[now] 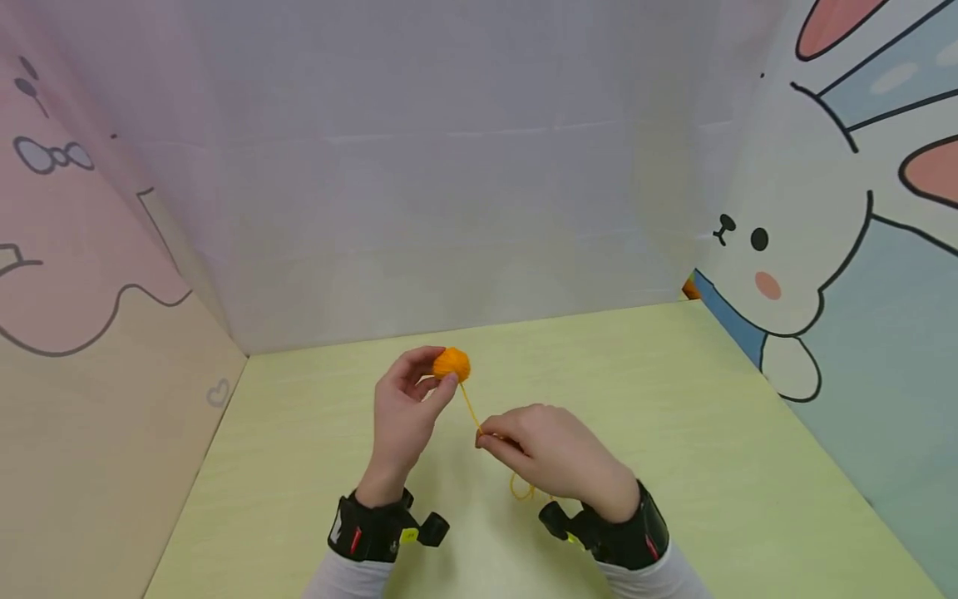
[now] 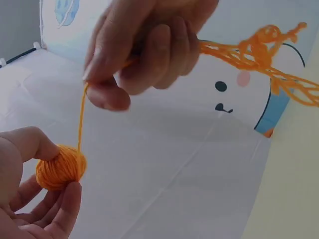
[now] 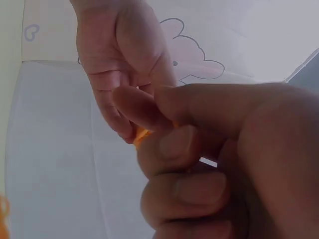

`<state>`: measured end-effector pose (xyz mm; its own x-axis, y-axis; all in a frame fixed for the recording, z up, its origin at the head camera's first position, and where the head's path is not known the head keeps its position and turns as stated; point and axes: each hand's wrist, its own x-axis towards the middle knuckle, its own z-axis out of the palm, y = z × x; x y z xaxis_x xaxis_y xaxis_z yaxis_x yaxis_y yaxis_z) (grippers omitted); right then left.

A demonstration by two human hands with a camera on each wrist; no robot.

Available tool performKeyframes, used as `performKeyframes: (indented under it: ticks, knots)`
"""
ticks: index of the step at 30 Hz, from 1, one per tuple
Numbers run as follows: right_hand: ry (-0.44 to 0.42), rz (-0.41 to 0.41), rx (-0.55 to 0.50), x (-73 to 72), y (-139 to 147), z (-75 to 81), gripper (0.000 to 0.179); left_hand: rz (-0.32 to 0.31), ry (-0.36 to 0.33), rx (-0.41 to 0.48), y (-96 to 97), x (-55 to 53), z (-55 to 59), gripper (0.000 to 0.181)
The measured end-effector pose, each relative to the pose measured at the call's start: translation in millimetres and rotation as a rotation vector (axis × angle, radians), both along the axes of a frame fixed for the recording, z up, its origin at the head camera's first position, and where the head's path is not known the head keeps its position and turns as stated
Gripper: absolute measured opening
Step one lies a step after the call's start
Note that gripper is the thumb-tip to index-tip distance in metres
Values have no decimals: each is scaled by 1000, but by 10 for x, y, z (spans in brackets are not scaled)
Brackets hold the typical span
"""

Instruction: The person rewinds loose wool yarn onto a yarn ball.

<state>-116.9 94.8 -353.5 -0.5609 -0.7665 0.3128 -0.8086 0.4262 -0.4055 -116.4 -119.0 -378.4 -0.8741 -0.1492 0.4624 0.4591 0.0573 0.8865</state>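
A small ball of orange yarn is pinched between the thumb and fingers of my left hand. From the ball, one taut strand runs to my right hand, whose thumb and forefinger pinch it. The other right fingers curl over the yarn, as the left wrist view shows. Beyond that hand trails a loose, tangled bundle of yarn; in the head view only a few loops show below the palm. In the right wrist view my fingers hide most of the ball.
Both hands are above a pale yellow-green table. A whitish sheet hangs behind it. Cartoon-printed panels stand on the left and right. Each wrist wears a black strap with a small camera.
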Motion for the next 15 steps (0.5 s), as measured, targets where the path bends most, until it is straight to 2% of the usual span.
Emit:
performKeyframes:
  ticks: [3, 6, 11, 15]
  knots:
    - [38, -31, -71, 3, 31, 25, 11, 47, 53, -175, -8, -24, -35, 38]
    - [92, -61, -186, -8, 68, 47, 9, 39, 117, -324, -13, -33, -58, 40]
    - [181, -101, -352, -57, 131, 51, 7, -109, 202, -468, 2, -11, -60, 43]
    - [193, -145, -390, -97, 158, 44, 8, -229, 250, -518, 29, 26, -33, 48]
